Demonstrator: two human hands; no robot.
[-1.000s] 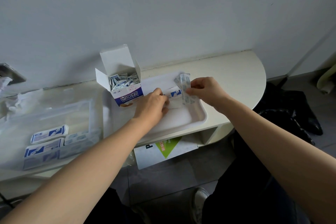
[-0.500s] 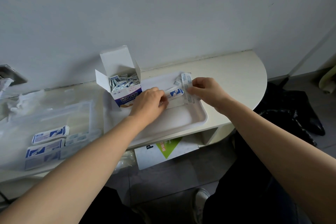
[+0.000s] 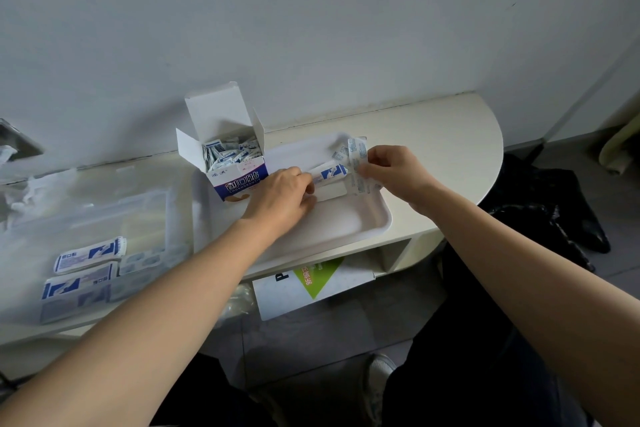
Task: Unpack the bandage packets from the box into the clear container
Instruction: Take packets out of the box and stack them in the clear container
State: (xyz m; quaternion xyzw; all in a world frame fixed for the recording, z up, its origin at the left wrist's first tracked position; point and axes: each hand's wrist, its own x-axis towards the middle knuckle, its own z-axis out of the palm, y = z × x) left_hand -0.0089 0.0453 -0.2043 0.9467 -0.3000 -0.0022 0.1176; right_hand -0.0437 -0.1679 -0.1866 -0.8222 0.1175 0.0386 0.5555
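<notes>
Lowest in the frame, two bare forearms reach up from the bottom corners over dark trousers. At the lower left lies the clear container (image 3: 86, 218), with two blue-and-white packets (image 3: 90, 253) plainly readable inside it; further shapes sit beside and below them, too blurred by the plastic wall to count. At the centre, over one white tray (image 3: 346, 236), the left hand (image 3: 280, 198) has its fingertips curled in a pinch on one end of a single packet (image 3: 330, 173), which is the one now being handled, held just above the tray. The right hand (image 3: 394, 170) pinches a clear strip (image 3: 356, 158) with blue print between thumb and fingers; whether it is a wrapper or bandages I cannot tell. Just left of the hands and a little farther up stands one open box (image 3: 239, 180), flaps raised, crammed with packets too many and too jumbled to count. These packets look feather-light, thin and floppy, probably slick in their film, and not fragile. A fingertip pinch at a short end or across the flat faces should do, and gathering several at once seems workable. Farthest is the bare grey wall.
</notes>
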